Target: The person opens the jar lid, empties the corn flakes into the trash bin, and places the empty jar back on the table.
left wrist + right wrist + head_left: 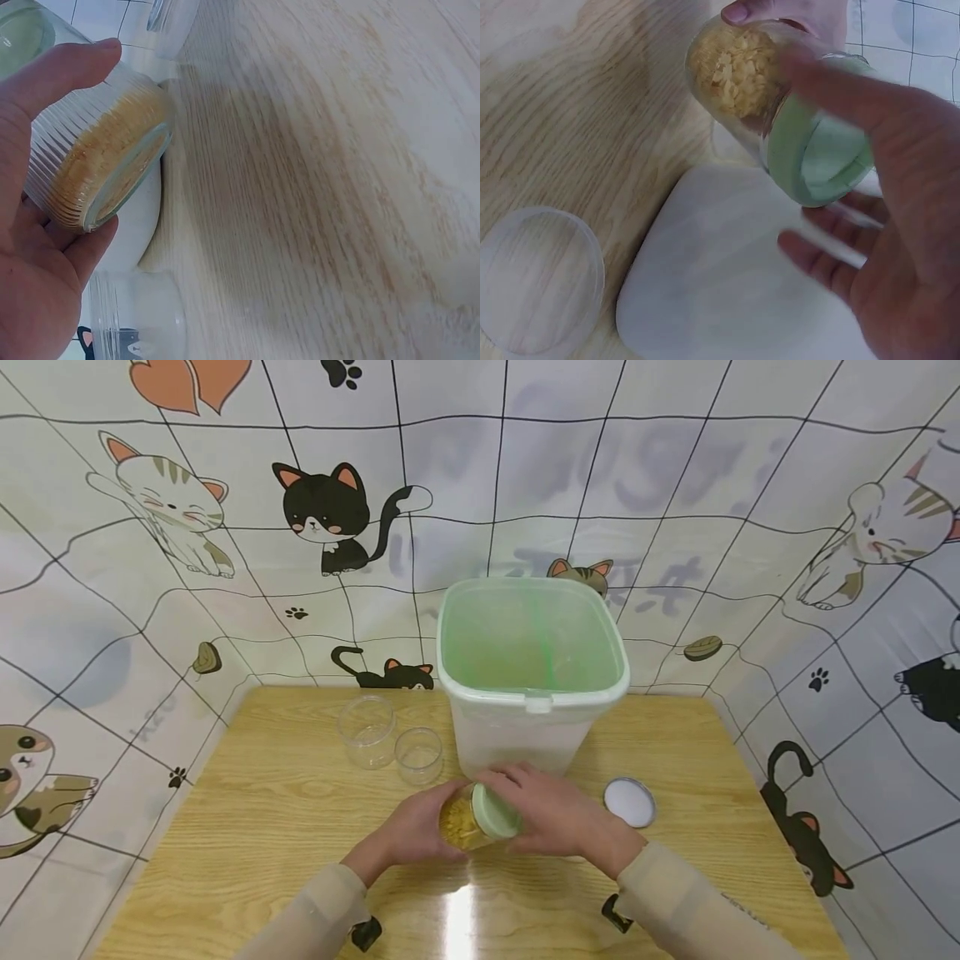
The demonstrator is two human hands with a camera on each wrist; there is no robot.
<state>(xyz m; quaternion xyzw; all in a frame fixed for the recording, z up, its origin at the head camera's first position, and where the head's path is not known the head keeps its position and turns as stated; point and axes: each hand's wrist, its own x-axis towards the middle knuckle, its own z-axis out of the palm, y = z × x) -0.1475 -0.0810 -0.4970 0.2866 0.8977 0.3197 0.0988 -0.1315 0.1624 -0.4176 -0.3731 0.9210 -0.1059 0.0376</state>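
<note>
A ribbed clear jar (459, 824) of yellow flakes is tilted over the table, its pale green lid (495, 812) facing right. My left hand (420, 828) grips the jar's body, thumb on one side and fingers on the other in the left wrist view. Around the lid is my right hand (558, 810), with fingers and thumb on opposite sides. Its thumb is blurred in the right wrist view, and some fingertips there stand apart from the lid. The flakes (739, 71) lie toward the jar's base.
Behind my hands stands a tall white bin (517, 731) with a translucent green top. To its left are a larger clear container (367, 733) and a smaller clear container (419, 756). A round whitish lid (630, 802) lies at right. Cat-printed sheeting surrounds the wooden table (270, 827).
</note>
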